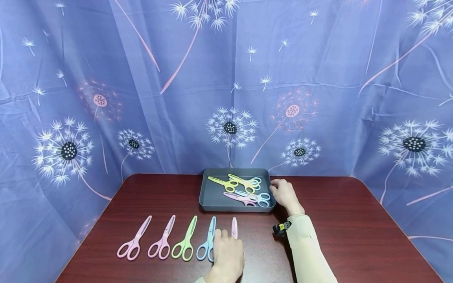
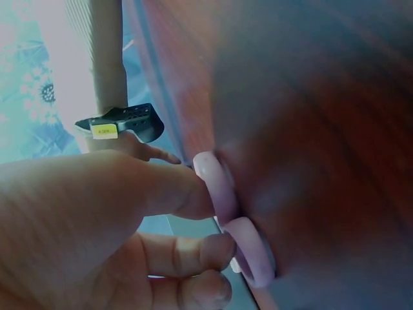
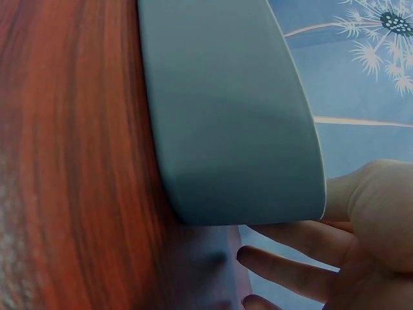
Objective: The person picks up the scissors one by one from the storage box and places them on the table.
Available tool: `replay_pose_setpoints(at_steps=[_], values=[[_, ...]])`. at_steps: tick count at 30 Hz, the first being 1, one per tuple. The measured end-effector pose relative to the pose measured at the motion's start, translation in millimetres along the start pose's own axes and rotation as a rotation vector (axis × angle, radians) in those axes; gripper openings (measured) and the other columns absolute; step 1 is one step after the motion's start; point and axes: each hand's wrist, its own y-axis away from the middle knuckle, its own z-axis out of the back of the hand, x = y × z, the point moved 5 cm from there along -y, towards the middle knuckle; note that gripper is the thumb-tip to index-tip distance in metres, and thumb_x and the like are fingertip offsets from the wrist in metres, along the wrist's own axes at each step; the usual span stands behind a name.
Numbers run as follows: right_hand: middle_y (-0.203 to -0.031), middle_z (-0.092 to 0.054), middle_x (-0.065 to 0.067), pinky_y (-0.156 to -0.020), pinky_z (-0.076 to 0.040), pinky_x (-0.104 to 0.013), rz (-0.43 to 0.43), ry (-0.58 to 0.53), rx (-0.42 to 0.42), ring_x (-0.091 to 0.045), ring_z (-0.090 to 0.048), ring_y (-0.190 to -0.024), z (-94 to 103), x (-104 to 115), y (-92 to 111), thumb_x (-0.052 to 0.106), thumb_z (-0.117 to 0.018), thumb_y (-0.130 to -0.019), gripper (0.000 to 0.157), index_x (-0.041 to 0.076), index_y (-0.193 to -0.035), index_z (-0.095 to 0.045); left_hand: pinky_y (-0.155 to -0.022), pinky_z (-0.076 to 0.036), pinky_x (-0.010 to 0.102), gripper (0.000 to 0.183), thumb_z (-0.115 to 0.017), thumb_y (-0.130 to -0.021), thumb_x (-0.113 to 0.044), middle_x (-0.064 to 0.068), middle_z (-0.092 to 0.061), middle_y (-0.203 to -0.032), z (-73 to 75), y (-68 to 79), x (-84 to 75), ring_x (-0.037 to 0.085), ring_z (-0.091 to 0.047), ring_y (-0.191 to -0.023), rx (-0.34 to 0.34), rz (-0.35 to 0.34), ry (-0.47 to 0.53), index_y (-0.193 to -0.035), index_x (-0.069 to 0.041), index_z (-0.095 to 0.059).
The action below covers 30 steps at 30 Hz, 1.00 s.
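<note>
Half-closed left hand (image 1: 228,252) on pink scissors (image 1: 234,228)

Pink scissors (image 1: 234,227), grey tray (image 1: 212,197), blue cloth (image 1: 199,98) (white, pink dandelions (image 1: 230,127)).

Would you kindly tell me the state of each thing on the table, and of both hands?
Leftmost pink scissors: closed, flat
Second pink scissors: closed, flat
Green scissors: closed, flat
Blue scissors in the row: closed, flat
Rightmost pink scissors: blades closed, handles partly covered
Left hand: holding those handles
Tray: upright
Scissors in the tray: some overlapping, apparently closed
Right hand: at the tray's right edge, grip unclear
</note>
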Motion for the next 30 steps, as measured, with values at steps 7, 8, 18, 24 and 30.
replay_pose_setpoints(at_steps=[7,8,18,24,30], values=[[-0.111,-0.067,-0.022,-0.085,-0.048,-0.049,0.012,0.010,-0.019,-0.036,-0.064,-0.099,0.4,0,-1,0.006,-0.058,-0.093,0.028,-0.008,-0.117,-0.065,-0.069,-0.029,0.038,0.036,-0.073,-0.075,-0.047,0.003,-0.058,-0.062,2.9,1.5,2.8,0.020,-0.041,-0.064,-0.039,0.002,0.011,-0.071,-0.012,-0.069],[-0.111,-0.067,-0.022,-0.085,-0.048,-0.049,0.014,0.010,-0.020,-0.036,-0.064,-0.099,0.7,0,-1,0.006,-0.058,-0.093,0.028,-0.008,-0.117,-0.065,-0.069,-0.029,0.038,0.036,-0.073,-0.075,-0.047,0.003,-0.058,-0.062,3.5,1.6,3.4,0.020,-0.042,-0.064,-0.044,0.003,0.012,-0.071,-0.012,-0.069],[-0.109,-0.067,-0.023,-0.081,-0.049,-0.047,0.029,-0.002,-0.034,-0.036,-0.064,-0.096,1.2,2,2,0.004,-0.058,-0.092,0.028,-0.008,-0.115,-0.065,-0.069,-0.030,0.038,0.037,-0.071,-0.076,-0.046,0.004,-0.056,-0.062,13.3,-0.3,9.0,0.021,-0.042,-0.066,-0.071,-0.011,0.039,-0.071,-0.010,-0.068],[-0.109,-0.068,-0.022,-0.082,-0.049,-0.048,0.017,0.001,-0.019,-0.035,-0.064,-0.096,-0.9,-1,1,0.005,-0.059,-0.093,0.027,-0.008,-0.116,-0.065,-0.073,-0.033,0.039,0.035,-0.066,-0.084,-0.044,0.004,-0.059,-0.067,21.6,-10.5,15.5,0.020,-0.044,-0.070,-0.059,0.005,0.061,-0.079,-0.010,-0.071],[-0.108,-0.068,-0.022,-0.082,-0.049,-0.048,0.022,-0.001,-0.030,-0.035,-0.065,-0.095,2.7,0,0,0.006,-0.059,-0.093,0.027,-0.008,-0.115,-0.066,-0.074,-0.033,0.041,0.042,-0.066,-0.084,-0.051,0.005,-0.062,-0.076,28.4,-22.1,24.3,0.021,-0.049,-0.075,-0.110,-0.004,0.057,-0.101,-0.013,-0.075]])
